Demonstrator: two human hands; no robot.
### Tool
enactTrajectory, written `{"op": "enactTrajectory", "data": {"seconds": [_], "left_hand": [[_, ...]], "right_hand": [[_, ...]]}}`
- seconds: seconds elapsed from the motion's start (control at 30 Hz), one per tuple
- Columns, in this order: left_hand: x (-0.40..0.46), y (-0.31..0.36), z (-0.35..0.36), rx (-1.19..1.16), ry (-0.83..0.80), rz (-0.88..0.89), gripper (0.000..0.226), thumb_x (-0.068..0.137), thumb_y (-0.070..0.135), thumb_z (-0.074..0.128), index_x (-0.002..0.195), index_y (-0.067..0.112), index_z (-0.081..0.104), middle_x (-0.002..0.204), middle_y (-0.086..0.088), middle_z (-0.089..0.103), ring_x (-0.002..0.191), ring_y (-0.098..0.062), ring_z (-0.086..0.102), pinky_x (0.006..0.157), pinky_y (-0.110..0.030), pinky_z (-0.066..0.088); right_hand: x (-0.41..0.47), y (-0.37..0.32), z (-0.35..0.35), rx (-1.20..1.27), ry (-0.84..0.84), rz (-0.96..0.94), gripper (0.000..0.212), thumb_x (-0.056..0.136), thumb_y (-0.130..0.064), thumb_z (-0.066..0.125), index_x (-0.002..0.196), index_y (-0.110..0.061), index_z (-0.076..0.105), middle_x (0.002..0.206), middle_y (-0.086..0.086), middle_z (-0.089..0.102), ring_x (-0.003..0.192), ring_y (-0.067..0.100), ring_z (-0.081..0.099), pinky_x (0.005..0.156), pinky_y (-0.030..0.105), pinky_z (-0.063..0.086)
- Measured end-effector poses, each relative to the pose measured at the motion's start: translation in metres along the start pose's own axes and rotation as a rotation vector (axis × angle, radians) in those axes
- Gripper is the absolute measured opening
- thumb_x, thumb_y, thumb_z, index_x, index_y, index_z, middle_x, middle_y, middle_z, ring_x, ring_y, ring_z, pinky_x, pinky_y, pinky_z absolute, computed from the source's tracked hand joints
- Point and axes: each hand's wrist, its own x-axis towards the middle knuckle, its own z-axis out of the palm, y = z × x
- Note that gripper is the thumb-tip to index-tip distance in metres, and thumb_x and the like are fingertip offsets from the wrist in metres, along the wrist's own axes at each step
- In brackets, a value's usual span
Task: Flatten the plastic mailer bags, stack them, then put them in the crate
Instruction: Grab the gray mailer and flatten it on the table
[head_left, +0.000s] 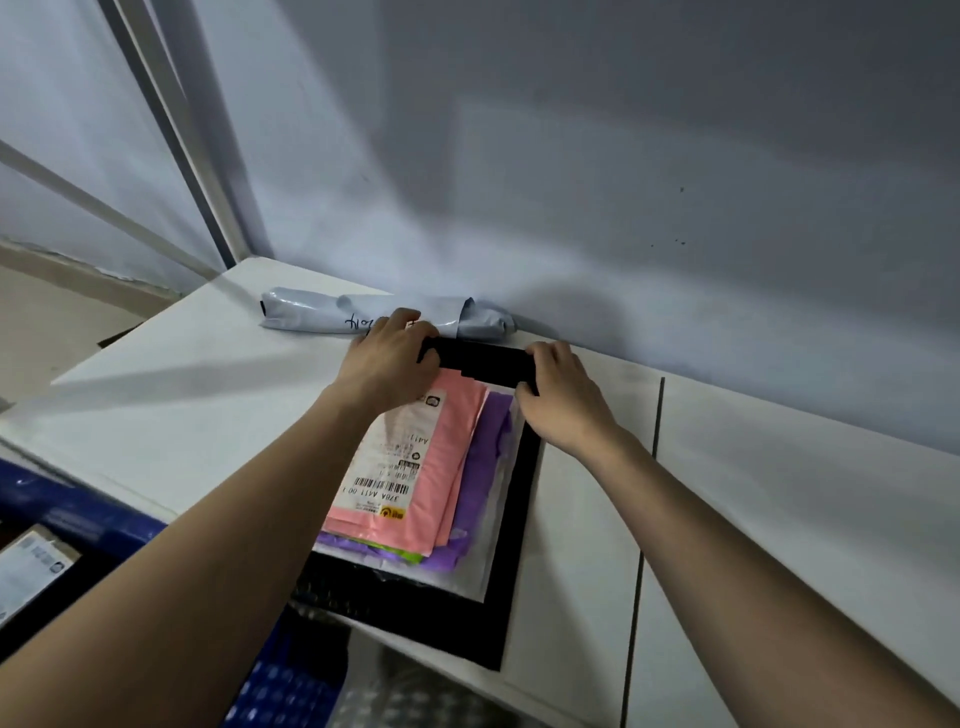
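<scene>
A stack of flat mailer bags lies on the white table (171, 415): a pink bag (441, 467) with a shipping label on top, a purple bag (488, 467) under it, a clear one and a large black bag (467, 629) at the bottom. At the stack's far end lies a small black bag (485, 360), folded or rolled. My left hand (389, 364) grips its left end. My right hand (561, 395) grips its right end. Behind it, against the wall, lies a crumpled grey mailer bag (322, 314) with handwriting on it.
A blue crate (88, 514) stands below the table's near left edge, with a labelled parcel (31, 571) inside. A dark seam (649, 493) runs across the table on the right. The grey wall rises directly behind the table.
</scene>
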Motion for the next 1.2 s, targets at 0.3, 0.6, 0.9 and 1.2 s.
{"op": "enactTrajectory", "data": {"seconds": [0.3,0.6,0.9,1.2], "left_hand": [[0.040,-0.006,0.020,0.117,-0.095,0.071,0.039,0.097,0.031,0.034,0.132,0.030,0.051,0.154,0.002,0.026,0.140,-0.021,0.025,0.110,-0.044,0.025],[0.072,-0.005,0.040,0.319,-0.198,0.213,0.045,0.096,0.032,0.039,0.141,0.035,0.039,0.159,0.002,0.011,0.146,-0.020,0.009,0.116,-0.048,0.016],[0.068,0.024,0.019,0.272,0.061,0.237,0.053,0.081,0.011,0.054,0.133,0.013,0.042,0.140,-0.001,0.040,0.131,-0.021,0.036,0.107,-0.042,0.028],[0.018,0.115,-0.088,-0.321,0.334,0.330,0.059,0.080,0.007,0.054,0.136,0.012,0.039,0.141,-0.004,0.037,0.123,-0.023,0.045,0.097,-0.041,0.043]], "right_hand": [[0.048,0.008,0.013,-0.024,-0.017,-0.046,0.045,0.091,-0.016,0.045,0.135,-0.009,0.040,0.139,0.008,0.035,0.129,0.026,0.037,0.099,0.043,0.043],[0.077,0.006,0.032,-0.017,-0.084,-0.117,0.037,0.086,-0.014,0.049,0.122,-0.006,0.054,0.153,0.004,0.020,0.135,0.028,0.030,0.098,0.041,0.043],[0.054,0.005,0.010,0.141,0.065,-0.089,0.045,0.088,-0.011,0.050,0.132,-0.006,0.045,0.149,0.009,0.024,0.135,0.029,0.031,0.102,0.040,0.041],[-0.018,-0.004,-0.073,0.272,0.196,-0.040,0.058,0.091,-0.013,0.050,0.144,-0.010,0.025,0.144,0.015,0.028,0.125,0.034,0.044,0.103,0.036,0.038]]}}
